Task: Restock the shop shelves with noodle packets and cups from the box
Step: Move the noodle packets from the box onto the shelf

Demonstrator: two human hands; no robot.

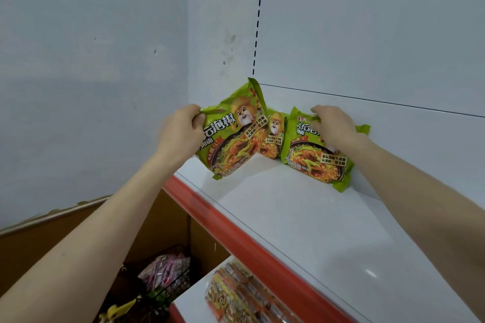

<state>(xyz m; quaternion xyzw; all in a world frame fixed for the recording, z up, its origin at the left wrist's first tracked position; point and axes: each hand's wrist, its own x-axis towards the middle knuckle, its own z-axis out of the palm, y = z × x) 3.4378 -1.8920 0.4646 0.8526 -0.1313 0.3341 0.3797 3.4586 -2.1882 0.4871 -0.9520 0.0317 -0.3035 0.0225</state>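
The middle packet [274, 139] is mostly hidden behind the left packet [236, 136]. The right hand [333, 126] covers the upper face of the right packet [315, 162], its fingers curled over and pinching the top edge. The left hand [181, 134] grips the left packet's top-left corner and holds it tilted over the shelf's [301, 217] left end; whether it touches the shelf is unclear. The right packet stands at the shelf's back, leaning on the rear panel. The shelf is glossy white, with a red strip [236, 220] along its front. Below it, a lower shelf [194, 296] carries orange packets [244, 294], cut off by the frame. Left of that sits a wire basket [170, 288] of blurred pink wrappers. A pale wall [91, 60] rises left of the shelf.
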